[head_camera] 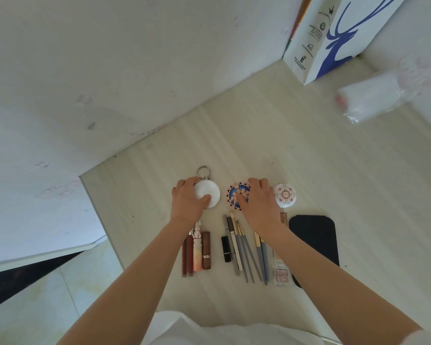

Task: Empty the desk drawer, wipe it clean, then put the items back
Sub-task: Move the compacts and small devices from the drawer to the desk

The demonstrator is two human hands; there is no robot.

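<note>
Both forearms reach out: my left hand (188, 201) grips the white compact (207, 194), my right hand (258, 201) grips the blue compact (237, 195), brushes (246, 255) lengthwise behind my fingers

Home setting, likely bedroom dressing corner. Pale wood-grain surface (296, 150) set against scuffed white wall (110, 70). Personal cosmetics laid out in rows: round compacts (285, 194), lipsticks (206, 250), makeup brushes (249, 255). White paper shopping bag with blue deer print (339, 38) stands in corner. Glossy tile floor (47, 302) below.
</note>
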